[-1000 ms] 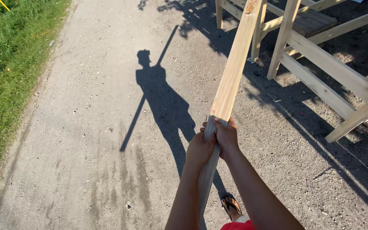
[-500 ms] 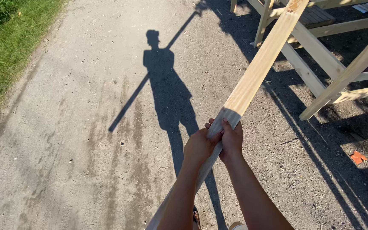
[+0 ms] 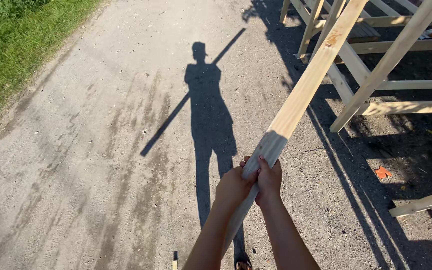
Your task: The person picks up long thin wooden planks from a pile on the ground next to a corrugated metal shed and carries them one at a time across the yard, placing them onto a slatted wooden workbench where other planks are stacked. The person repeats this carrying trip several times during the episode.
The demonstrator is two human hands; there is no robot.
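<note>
I hold a long pale wooden plank (image 3: 306, 90) with both hands, out in front of me over a gravel path. My left hand (image 3: 232, 186) wraps the plank from the left and my right hand (image 3: 269, 179) grips it from the right, the two pressed together. The plank slants up and to the right, past the top edge of the view. Its lower end runs down between my forearms. My shadow with the plank's shadow lies on the path ahead.
A frame of pale wooden beams (image 3: 376, 70) stands at the upper right, in shade behind. More beams (image 3: 428, 202) jut in at the lower right. Grass (image 3: 11, 45) borders the gravel path (image 3: 91, 150) on the left. A small orange scrap (image 3: 382, 172) lies on the ground.
The plank has tilted further to the right and its top now crosses in front of the wooden frame. My view has shifted, so the frame and the shadow sit differently.
</note>
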